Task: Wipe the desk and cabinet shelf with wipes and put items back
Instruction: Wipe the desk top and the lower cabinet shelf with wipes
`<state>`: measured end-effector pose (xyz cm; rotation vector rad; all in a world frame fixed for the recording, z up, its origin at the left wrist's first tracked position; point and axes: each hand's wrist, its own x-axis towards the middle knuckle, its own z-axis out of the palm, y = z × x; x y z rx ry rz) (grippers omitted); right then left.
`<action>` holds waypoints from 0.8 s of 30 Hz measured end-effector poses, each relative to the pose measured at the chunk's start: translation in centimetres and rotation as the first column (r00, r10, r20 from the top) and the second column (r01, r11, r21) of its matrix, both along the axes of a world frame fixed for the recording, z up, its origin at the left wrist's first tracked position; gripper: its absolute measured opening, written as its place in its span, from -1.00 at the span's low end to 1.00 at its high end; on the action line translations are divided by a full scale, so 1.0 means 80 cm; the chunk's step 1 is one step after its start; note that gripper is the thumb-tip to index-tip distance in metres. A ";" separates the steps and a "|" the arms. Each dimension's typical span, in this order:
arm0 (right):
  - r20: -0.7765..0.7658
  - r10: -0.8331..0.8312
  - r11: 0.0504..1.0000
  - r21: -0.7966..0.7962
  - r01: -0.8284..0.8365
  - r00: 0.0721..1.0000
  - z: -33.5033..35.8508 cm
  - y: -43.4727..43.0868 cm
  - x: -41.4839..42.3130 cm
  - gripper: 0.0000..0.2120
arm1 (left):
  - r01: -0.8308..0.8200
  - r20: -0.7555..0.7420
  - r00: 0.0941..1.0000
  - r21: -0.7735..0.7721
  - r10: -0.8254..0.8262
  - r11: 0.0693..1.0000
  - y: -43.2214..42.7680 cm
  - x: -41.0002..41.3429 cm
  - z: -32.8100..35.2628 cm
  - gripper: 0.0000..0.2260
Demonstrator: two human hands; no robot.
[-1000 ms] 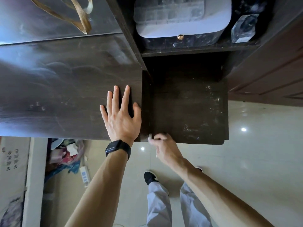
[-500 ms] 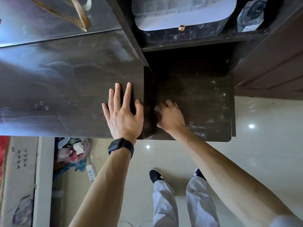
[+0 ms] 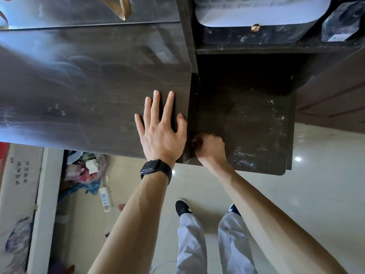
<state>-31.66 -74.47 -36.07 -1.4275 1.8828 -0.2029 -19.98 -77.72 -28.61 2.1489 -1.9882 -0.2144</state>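
Observation:
A dark wooden desk top [image 3: 88,86] fills the left, smeared with pale streaks. My left hand [image 3: 162,133], a black watch on its wrist, lies flat with fingers spread at the desk's right front corner. To its right and lower sits the dark cabinet shelf [image 3: 256,125], dusty with white specks toward its right side. My right hand [image 3: 211,147] is closed and pressed on the shelf's front left corner, against the desk's side panel. A small soiled wipe [image 3: 197,142] shows at its fingertips; most of it is hidden in the fist.
A white lidded box [image 3: 256,10] and a dark wrapped object [image 3: 343,22] stand on the upper shelf. A brown cabinet door [image 3: 335,99] hangs at the right. Plastic bags [image 3: 87,171] and a power strip [image 3: 105,198] lie on the tiled floor under the desk.
My right hand slid from the shelf's front edge deeper in, then back to the front left corner. My left hand stayed flat on the desk.

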 end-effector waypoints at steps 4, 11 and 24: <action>0.016 -0.045 0.996 0.078 0.043 0.999 -0.001 0.014 0.004 -0.79 | -0.001 0.001 1.000 0.014 0.001 1.000 0.000 0.001 0.000 -0.50; -0.089 -0.007 0.998 0.069 0.013 0.996 -0.004 -0.007 0.003 -0.84 | 0.006 -0.012 1.000 0.019 -0.006 1.000 0.000 0.001 0.002 -0.50; -0.050 -0.026 0.995 0.092 0.030 0.998 -0.006 0.001 0.011 -0.89 | 0.016 -0.002 1.000 0.014 -0.016 1.000 0.001 0.002 0.004 -0.50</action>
